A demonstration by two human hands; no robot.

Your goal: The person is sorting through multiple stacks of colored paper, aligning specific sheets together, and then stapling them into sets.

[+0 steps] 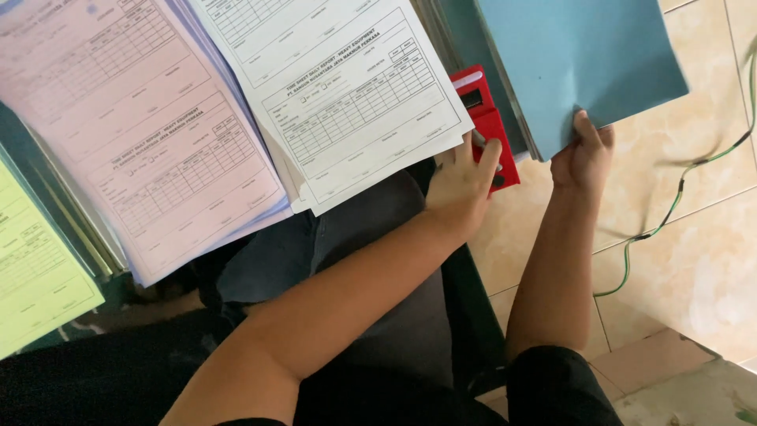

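My left hand [461,185] rests at the lower right corner of a white stack of printed forms [347,87], its fingers touching a red stapler-like tool [487,126] beside the stack. My right hand [583,154] grips the lower edge of a blue stack of sheets [579,59], thumb on top. The blue stack partly covers the red tool's upper end. Both forearms reach up from the bottom of the view over my dark-clothed lap.
A pink stack of forms [142,134] lies left of the white one, and a yellow-green stack [35,272] sits at the far left edge. A green cable [678,197] trails over the beige tiled floor [694,268] at the right.
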